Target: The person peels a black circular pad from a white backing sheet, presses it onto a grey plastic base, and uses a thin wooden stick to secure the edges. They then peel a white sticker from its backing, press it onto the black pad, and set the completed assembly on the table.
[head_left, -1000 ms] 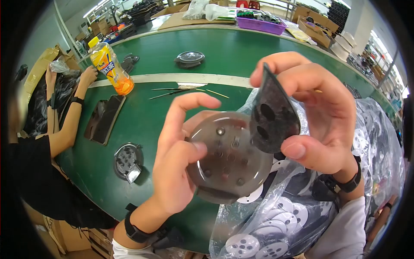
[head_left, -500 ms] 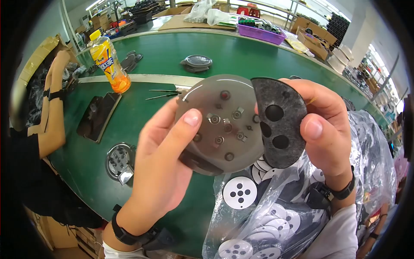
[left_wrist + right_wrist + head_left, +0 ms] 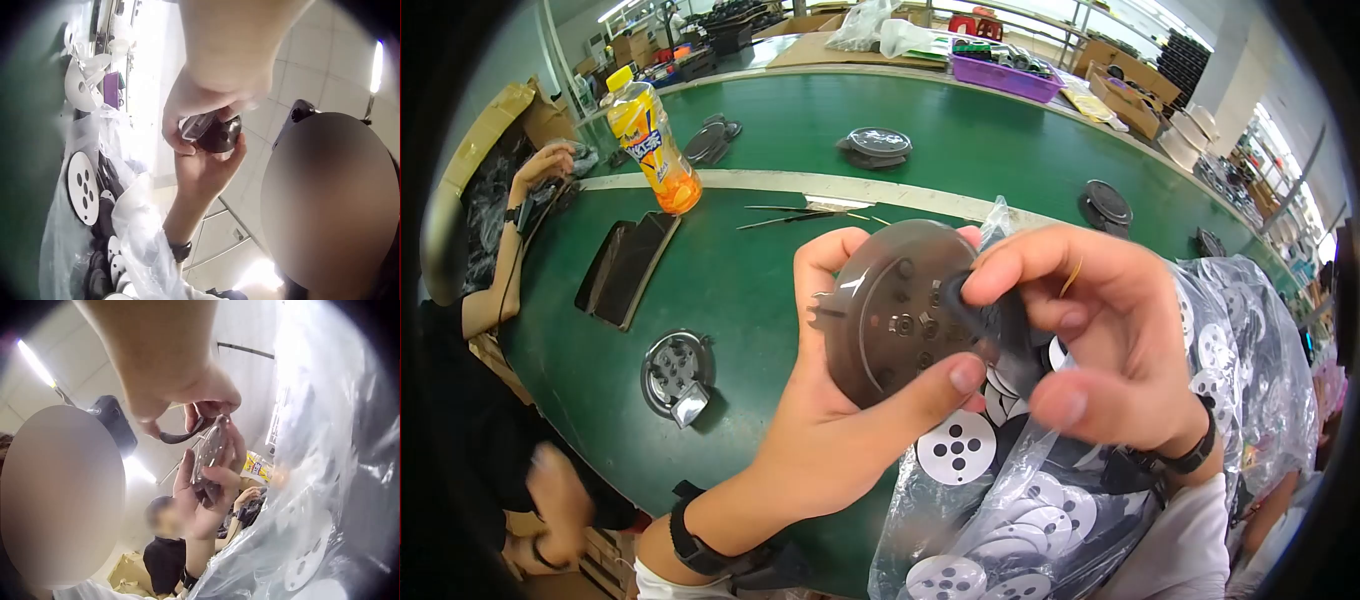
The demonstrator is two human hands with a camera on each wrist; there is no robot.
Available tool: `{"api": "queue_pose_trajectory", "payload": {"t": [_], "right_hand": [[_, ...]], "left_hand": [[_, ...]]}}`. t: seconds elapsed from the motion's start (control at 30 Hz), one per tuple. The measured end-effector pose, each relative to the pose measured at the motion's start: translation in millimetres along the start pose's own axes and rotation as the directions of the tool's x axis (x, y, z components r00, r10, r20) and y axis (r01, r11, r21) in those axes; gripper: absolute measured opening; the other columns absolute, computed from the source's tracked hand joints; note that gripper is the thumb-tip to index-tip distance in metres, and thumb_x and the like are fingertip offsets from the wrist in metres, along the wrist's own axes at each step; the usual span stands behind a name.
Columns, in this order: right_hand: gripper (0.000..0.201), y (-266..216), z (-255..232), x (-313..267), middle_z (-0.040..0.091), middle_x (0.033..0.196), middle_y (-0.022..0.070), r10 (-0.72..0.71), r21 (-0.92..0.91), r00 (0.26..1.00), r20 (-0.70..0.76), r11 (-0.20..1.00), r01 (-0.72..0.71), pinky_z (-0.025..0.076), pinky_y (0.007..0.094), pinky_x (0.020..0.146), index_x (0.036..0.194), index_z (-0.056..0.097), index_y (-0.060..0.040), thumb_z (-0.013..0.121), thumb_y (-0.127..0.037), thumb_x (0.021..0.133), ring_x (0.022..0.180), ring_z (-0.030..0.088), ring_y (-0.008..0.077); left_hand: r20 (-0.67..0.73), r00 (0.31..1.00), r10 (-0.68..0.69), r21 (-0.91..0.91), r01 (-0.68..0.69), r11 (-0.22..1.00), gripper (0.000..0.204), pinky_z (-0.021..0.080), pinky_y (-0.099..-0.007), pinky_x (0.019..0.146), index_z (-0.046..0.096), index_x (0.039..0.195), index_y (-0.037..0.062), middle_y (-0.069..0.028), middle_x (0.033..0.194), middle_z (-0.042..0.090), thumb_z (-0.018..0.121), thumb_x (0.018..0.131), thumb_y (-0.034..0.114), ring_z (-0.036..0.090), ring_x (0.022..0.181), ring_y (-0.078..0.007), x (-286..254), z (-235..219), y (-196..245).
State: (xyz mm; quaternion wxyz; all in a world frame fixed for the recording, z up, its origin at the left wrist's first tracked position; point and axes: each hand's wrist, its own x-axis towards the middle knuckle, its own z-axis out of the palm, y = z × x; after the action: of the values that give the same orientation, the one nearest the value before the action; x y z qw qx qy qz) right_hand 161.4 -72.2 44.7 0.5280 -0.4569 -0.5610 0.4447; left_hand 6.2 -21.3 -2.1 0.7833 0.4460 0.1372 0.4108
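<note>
My left hand point(image 3: 835, 440) grips a round, smoky translucent plastic cover point(image 3: 875, 320) by its edge, the thumb lying along the lower front. Small posts and metal clips show on the cover's face. In my right hand point(image 3: 1125, 345) a thin black foam pad with round holes point(image 3: 1007, 335) bends at the cover's right side, overlapping it in the head view. The fingers pinch the pad's upper end, and the thumb stands near its lower end. From the right wrist view, the pad point(image 3: 178, 436) looks curved beside the cover point(image 3: 211, 453).
A plastic bag point(image 3: 1025, 460) of white-faced perforated discs point(image 3: 956, 447) lies under my right arm. On the green table are another round part point(image 3: 677, 375), a phone point(image 3: 628, 270), tweezers point(image 3: 785, 216) and a drink bottle point(image 3: 652, 145). Another person's arm point(image 3: 495, 260) is at left.
The cover tilts and comes down in the left hand, whose thumb now lies lower on it. The foam pad, flat toward the camera half a second ago, is turned and bent against the cover's right side.
</note>
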Motion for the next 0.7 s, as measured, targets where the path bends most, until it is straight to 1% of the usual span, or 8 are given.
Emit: {"api": "queue_pose_trajectory", "payload": {"t": [0.03,0.1,0.17,0.23,0.3,0.47,0.57,0.7], "right_hand": [[0.06,13,-5,1,0.056,0.098,0.0041,-0.163,-0.09,0.979,0.126,0.981,0.174,0.027,0.0171,0.059,0.104,0.058,0.0027,0.08,-0.028,0.056,0.067,0.035,0.0043],[0.064,13,0,1,0.055,0.1,0.0059,-0.265,-0.375,0.926,0.268,0.857,0.353,0.034,0.0173,0.065,0.106,0.057,0.0007,0.084,-0.022,0.052,0.071,0.04,0.0049],[0.066,14,2,1,0.054,0.1,0.0077,-0.236,-0.393,0.928,0.288,0.855,0.339,0.039,0.0193,0.068,0.108,0.058,-0.0006,0.086,-0.019,0.051,0.077,0.046,0.0072],[0.064,21,-1,7,0.054,0.098,0.0093,-0.349,-0.427,0.865,0.361,0.763,0.486,0.04,0.0207,0.066,0.109,0.057,-0.0005,0.085,-0.017,0.053,0.084,0.05,0.0111],[0.065,17,-3,8,0.054,0.098,0.0103,-0.327,-0.436,0.866,0.377,0.762,0.478,0.04,0.0195,0.064,0.109,0.056,-0.0004,0.085,-0.014,0.052,0.088,0.052,0.014],[0.069,22,-4,7,0.053,0.1,0.0078,-0.28,-0.163,0.898,0.339,0.923,0.349,0.037,0.0201,0.068,0.108,0.056,-0.002,0.087,-0.018,0.048,0.083,0.049,0.0115],[0.077,7,-10,9,0.052,0.1,0.0045,-0.186,-0.375,0.914,0.36,0.868,0.324,0.031,0.0197,0.064,0.111,0.055,-0.0022,0.088,-0.023,0.045,0.076,0.044,0.0091],[0.083,11,-12,10,0.052,0.096,0.0024,-0.202,-0.36,0.906,0.371,0.868,0.341,0.026,0.0195,0.059,0.115,0.054,-0.0021,0.088,-0.027,0.043,0.071,0.039,0.0083]], "left_hand": [[-0.003,0.998,0.069,0.019,-0.069,0.997,0.078,0.043,-0.0404,0.094,0.019,0.131,0.0157,-0.0141,0.128,0.04,0.067,0.071,-0.002,0.043,0.118,-0.028,2,-4,-6],[0.189,0.949,0.251,0.133,-0.278,0.951,0.08,0.043,-0.0398,0.095,0.018,0.13,0.0187,-0.0176,0.131,0.037,0.07,0.071,0.002,0.044,0.117,-0.027,7,-20,-19],[-0.002,0.996,0.087,0.083,-0.087,0.993,0.076,0.043,-0.039,0.094,0.018,0.13,0.018,-0.0196,0.132,0.036,0.069,0.075,0.008,0.044,0.118,-0.027,3,-9,-9],[0.024,0.994,0.111,0.089,-0.113,0.99,0.075,0.043,-0.0388,0.094,0.018,0.13,0.0173,-0.0198,0.132,0.036,0.069,0.076,0.011,0.044,0.118,-0.0272,6,-14,-11],[0.051,0.99,0.133,0.094,-0.138,0.986,0.073,0.043,-0.0385,0.093,0.018,0.13,0.0166,-0.02,0.131,0.037,0.068,0.077,0.013,0.044,0.118,-0.0275,7,-16,-10],[0.166,0.978,0.123,0.064,-0.136,0.989,0.082,0.039,-0.0321,0.093,0.017,0.123,0.012,-0.0131,0.127,0.038,0.073,0.065,-0.005,0.044,0.111,-0.0183,9,-18,-9],[0.164,0.964,0.209,0.159,-0.235,0.959,0.084,0.038,-0.0361,0.098,0.017,0.13,0.0161,-0.0187,0.13,0.038,0.074,0.069,0.009,0.04,0.121,-0.0258,9,-21,-13],[0.158,0.962,0.224,0.216,-0.255,0.943,0.088,0.038,-0.0354,0.098,0.017,0.13,0.015,-0.0174,0.13,0.038,0.077,0.066,0.008,0.04,0.121,-0.0252,12,-19,-10]]}}
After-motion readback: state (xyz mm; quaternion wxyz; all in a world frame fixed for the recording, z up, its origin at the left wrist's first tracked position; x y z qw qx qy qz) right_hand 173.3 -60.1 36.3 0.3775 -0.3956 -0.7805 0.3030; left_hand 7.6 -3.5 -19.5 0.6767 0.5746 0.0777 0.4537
